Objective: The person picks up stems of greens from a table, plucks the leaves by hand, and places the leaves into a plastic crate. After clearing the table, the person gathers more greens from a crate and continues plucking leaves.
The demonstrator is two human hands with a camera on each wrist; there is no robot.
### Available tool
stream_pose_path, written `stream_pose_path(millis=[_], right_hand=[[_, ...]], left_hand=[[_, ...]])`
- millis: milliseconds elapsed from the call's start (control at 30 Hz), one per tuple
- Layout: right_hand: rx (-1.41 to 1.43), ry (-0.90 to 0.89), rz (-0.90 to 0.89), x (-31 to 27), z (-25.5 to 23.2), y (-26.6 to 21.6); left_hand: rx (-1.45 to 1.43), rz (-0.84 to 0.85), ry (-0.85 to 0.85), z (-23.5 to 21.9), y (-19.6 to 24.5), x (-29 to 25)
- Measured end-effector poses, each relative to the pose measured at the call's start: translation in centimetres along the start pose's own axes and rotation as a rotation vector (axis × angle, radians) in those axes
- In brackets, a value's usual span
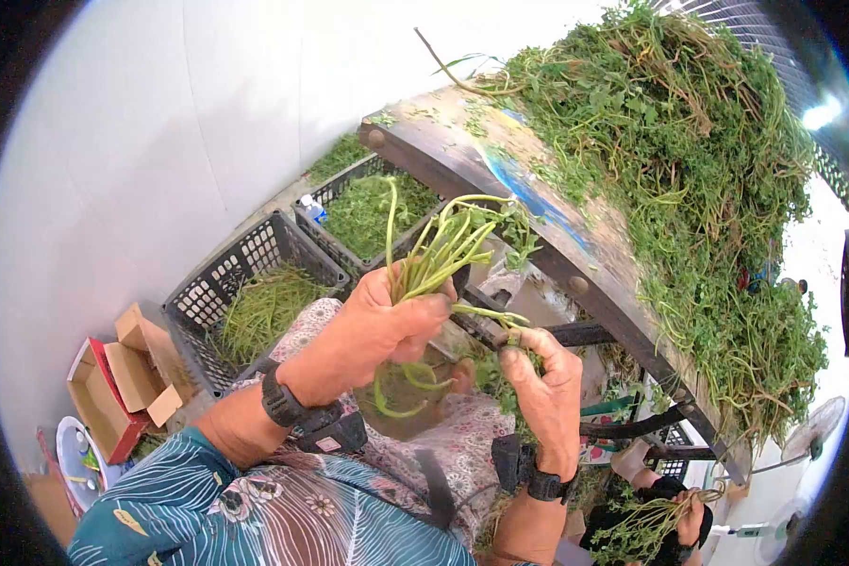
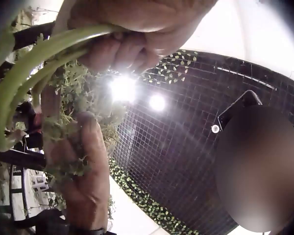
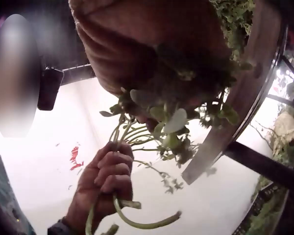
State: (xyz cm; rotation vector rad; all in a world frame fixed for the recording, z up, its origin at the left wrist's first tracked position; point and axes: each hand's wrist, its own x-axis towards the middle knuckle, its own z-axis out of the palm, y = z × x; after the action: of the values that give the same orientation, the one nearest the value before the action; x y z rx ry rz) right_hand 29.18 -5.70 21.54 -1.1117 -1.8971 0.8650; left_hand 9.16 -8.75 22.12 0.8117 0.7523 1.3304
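Observation:
In the head view, my left hand [image 1: 382, 321] grips a bunch of green stems [image 1: 443, 259] in its curled fingers. Cut stem ends [image 3: 152, 223] curve out below that fist in the right wrist view. My right hand [image 1: 549, 387], close beside it, pinches leafy green sprigs [image 1: 528, 354] between thumb and fingers. Small round leaves [image 3: 174, 122] stick out under the right hand in its wrist view, and thin stems run from them to the left fist. The right palm is hidden in shadow there.
A wooden table [image 1: 500, 151] at the right bears a big heap of leafy greens [image 1: 679, 179]. Black crates [image 1: 245, 274] with stems and leaves stand at the left, near an opened cardboard box [image 1: 141, 368] and a white basin [image 1: 71, 453]. Another person's hand [image 1: 693, 519] holds stems at lower right.

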Motion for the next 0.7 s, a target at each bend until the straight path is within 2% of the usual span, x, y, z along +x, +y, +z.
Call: stream_pose_path(millis=[67, 167, 267, 300, 367, 400, 500, 533, 600, 700], right_hand=[[-0.082, -0.029, -0.061, -0.1, -0.3, 0.2], [-0.206, 0.023, -0.121, -0.6, 0.0, 0.2], [-0.118, 0.21, 0.131, -0.6, -0.2, 0.8], [-0.079, 0.363, 0.032, -0.2, -1.0, 2.9], [0.622, 0.54, 0.206, 0.3, -2.7, 3.5], [0.805, 0.578, 0.163, 0.4, -3.4, 4.2], [1.03, 0.341, 0.197, -0.5, -4.4, 4.6], [0.99, 0.332, 0.249, -0.5, -4.2, 4.6], [1.173, 0.317, 0.254, -0.8, -4.0, 5.4], [1.396, 0.304, 0.252, -0.6, -3.6, 5.8]], left_hand=[[0.028, 0.008, 0.015, 0.0, 0.1, -0.2], [0.083, 0.012, -0.04, -0.2, 0.1, -0.4], [0.335, 0.068, -0.166, 0.8, 0.0, -0.8], [0.315, 0.05, -0.205, 1.0, -0.2, -0.9], [0.276, 0.011, -0.282, 1.0, -0.6, -1.2], [0.286, -0.008, -0.292, 1.0, -0.6, -1.2], [0.312, 0.062, -0.308, 0.5, -1.5, -0.7], [0.256, 0.026, -0.294, 0.5, -1.8, -0.8], [0.139, -0.045, -0.265, 0.4, -2.7, -1.0], [0.287, -0.104, -0.297, -0.4, -2.8, -0.2]])
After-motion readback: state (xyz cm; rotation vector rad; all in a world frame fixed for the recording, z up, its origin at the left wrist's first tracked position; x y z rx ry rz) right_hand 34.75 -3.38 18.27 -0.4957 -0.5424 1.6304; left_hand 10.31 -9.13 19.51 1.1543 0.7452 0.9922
